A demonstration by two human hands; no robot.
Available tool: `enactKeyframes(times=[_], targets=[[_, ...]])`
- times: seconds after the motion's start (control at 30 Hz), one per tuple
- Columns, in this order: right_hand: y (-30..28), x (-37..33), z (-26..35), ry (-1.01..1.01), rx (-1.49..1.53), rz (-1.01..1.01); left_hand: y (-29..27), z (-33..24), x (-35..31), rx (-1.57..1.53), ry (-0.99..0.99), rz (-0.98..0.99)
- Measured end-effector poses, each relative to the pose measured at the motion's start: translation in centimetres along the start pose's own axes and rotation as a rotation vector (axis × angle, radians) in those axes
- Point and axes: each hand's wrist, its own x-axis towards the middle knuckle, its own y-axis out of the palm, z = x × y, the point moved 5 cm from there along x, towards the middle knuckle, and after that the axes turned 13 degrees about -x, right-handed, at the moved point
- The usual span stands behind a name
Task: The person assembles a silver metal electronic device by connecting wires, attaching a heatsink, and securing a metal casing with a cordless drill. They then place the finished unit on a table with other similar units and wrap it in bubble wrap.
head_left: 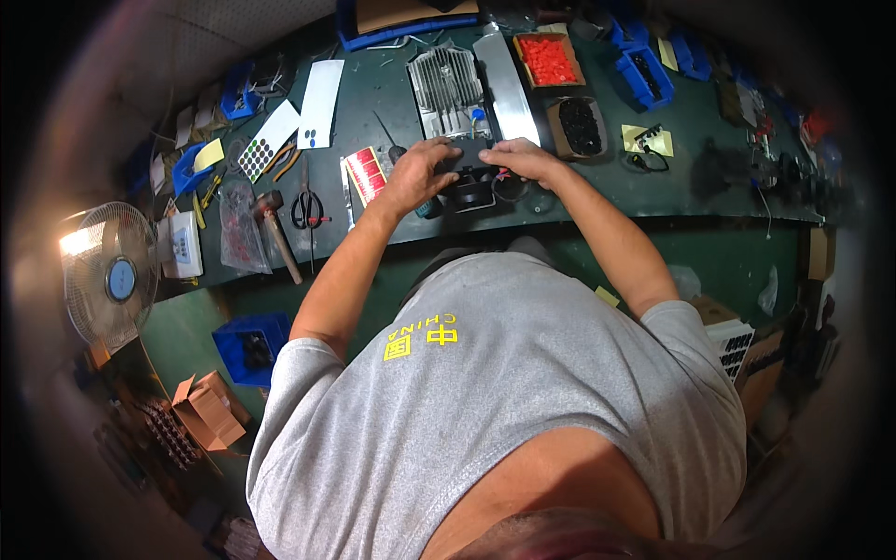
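Observation:
A black part (pixel 471 152) of unclear kind lies at the near end of a grey finned metal housing (pixel 444 89) at the bench's front. My left hand (pixel 420 175) grips its left side, fingers curled and thumb apart from the forefinger. On the right side, my right hand (pixel 525 161) pinches the edge, its lower fingers partly hidden. A blue connector (pixel 479 114) shows on the housing just beyond the black part. Below my fingers sits a black frame-like piece (pixel 469 194), with small red wire ends (pixel 502 174) next to my right hand.
A mallet (pixel 271 219), scissors (pixel 305 207) and a screwdriver (pixel 396 151) lie to the left. Boxes of red caps (pixel 547 61) and black parts (pixel 581 129) stand at right, beside a flat metal plate (pixel 507 89). A fan (pixel 112 278) stands far left.

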Motion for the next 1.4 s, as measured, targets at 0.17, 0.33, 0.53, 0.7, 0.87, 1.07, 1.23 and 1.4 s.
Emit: enactKeyframes(times=[0.17,0.33,0.53,0.7,0.87,1.07,1.23,1.4], targets=[[-0.1,0.3,-0.1,0.009,-0.029,0.016,0.2,0.4,-0.2,0.056,0.020,-0.005],[-0.7,0.1,0.6,0.025,-0.055,0.052,-0.1,0.4,0.2,0.027,-0.004,0.007],[-0.7,1.3,-0.3,-0.010,0.049,0.045,-0.1,0.6,0.3,0.009,0.004,-0.024],[-0.4,0.8,-0.4,0.053,0.126,0.044,-0.2,1.0,0.1,-0.066,-0.026,-0.025],[-0.2,1.0,-0.9,0.043,0.176,-0.006,-0.2,0.7,0.3,-0.024,0.023,-0.012],[-0.3,-0.9,1.4,-0.175,0.054,-0.209,0.3,0.0,-0.5,0.101,0.088,-0.117],[0.0,0.4,0.2,-0.050,0.211,-0.113,0.4,0.9,-0.5,0.022,0.056,-0.116],[-0.5,-0.4,1.3,-0.157,0.103,-0.145,0.7,0.3,-1.2,0.111,0.107,-0.151]])
